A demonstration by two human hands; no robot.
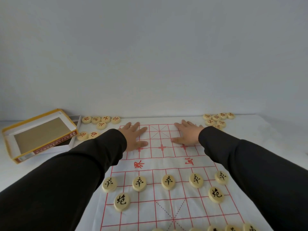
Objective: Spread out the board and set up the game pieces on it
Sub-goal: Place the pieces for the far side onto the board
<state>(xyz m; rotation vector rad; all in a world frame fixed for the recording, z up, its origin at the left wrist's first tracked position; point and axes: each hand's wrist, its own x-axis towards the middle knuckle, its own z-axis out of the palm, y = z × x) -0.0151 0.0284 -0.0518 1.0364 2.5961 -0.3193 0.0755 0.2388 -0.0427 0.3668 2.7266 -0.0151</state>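
Both hands, left hand [135, 136] and right hand [185, 134], press flat, fingers spread, on the xiangqi board's [166, 205] far half. Black-lettered pieces [168, 181] line the near half.

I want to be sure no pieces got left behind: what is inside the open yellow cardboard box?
The open yellow cardboard box shows only a bare tan floor and white inner walls; no piece visible. Its near wall hides a strip of floor behind it.
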